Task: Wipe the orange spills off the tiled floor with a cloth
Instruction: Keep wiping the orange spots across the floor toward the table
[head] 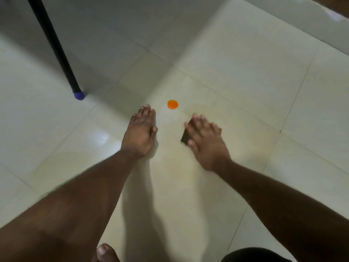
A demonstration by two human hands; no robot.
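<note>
My left hand (pixel 140 132) lay flat on the tiled floor (pixel 236 72), fingers straight, holding nothing. Just beyond its fingertips sat one round orange spill (pixel 172 104). My right hand (pixel 204 138), blurred, pressed with spread fingers on a dark cloth (pixel 186 138) near the spill. A black leg (pixel 54 46) with a blue foot cap (pixel 79 95) stood far left.

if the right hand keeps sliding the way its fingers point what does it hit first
Probably nothing solid. The right hand, flat on the dark cloth, points up and slightly left; that line seems to pass just right of the orange spill, then only bare floor. The hand is blurred, so the spill's edge might be caught.
</note>
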